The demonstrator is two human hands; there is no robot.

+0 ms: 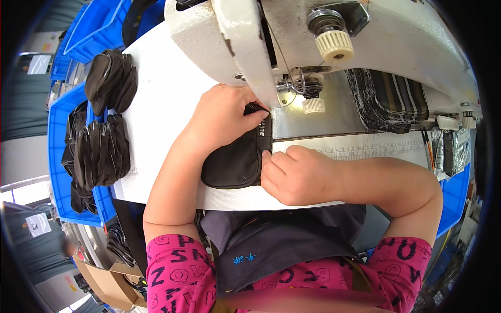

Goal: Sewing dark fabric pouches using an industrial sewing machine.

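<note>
Head view, black round-cornered pouch [229,166], silvery zipper [262,128] — left fingers [254,120] pinching the top, right fingers [272,168] pinching the side edge

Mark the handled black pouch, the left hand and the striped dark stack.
Black pouch [231,163], head view: flat lower body.
Left hand [224,116], head view: back of the hand.
Striped dark stack [397,99], head view: striped face.

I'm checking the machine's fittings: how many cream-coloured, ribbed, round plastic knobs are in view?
3: the large knob at upper centre, the lower knob above the right hand, and the far-right knob. Others may be hidden behind the white metal sewing machine.
</note>
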